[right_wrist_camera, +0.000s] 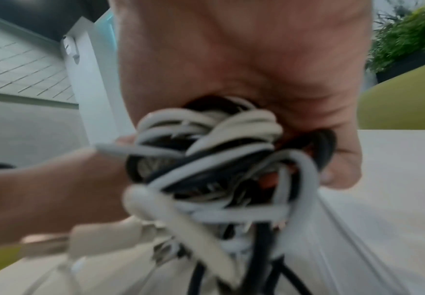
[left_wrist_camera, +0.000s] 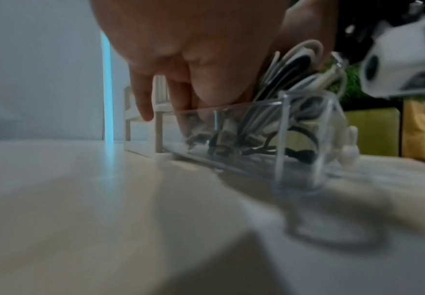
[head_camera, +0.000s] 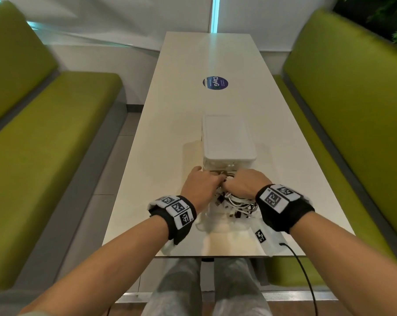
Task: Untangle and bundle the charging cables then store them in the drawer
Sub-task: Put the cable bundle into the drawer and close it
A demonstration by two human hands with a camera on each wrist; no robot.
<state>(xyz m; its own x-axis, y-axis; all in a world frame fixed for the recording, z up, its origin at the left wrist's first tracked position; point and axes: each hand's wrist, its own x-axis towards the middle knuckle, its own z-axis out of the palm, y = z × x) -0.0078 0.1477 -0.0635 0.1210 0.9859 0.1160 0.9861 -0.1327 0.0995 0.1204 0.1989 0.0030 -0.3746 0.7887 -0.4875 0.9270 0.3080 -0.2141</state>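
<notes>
Both hands settle the bundle of white and black charging cables [head_camera: 235, 202] into the clear plastic drawer [left_wrist_camera: 244, 127].
Right hand [head_camera: 245, 183] grip curls round the bundle; left hand [head_camera: 201, 187] fingers [left_wrist_camera: 143, 99] reach in, spread. Drawer not yet pushed shut.

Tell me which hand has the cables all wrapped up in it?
The right hand: its fingers curl round the tangled white and black charging cables. The left hand only reaches into the clear plastic drawer.
</notes>
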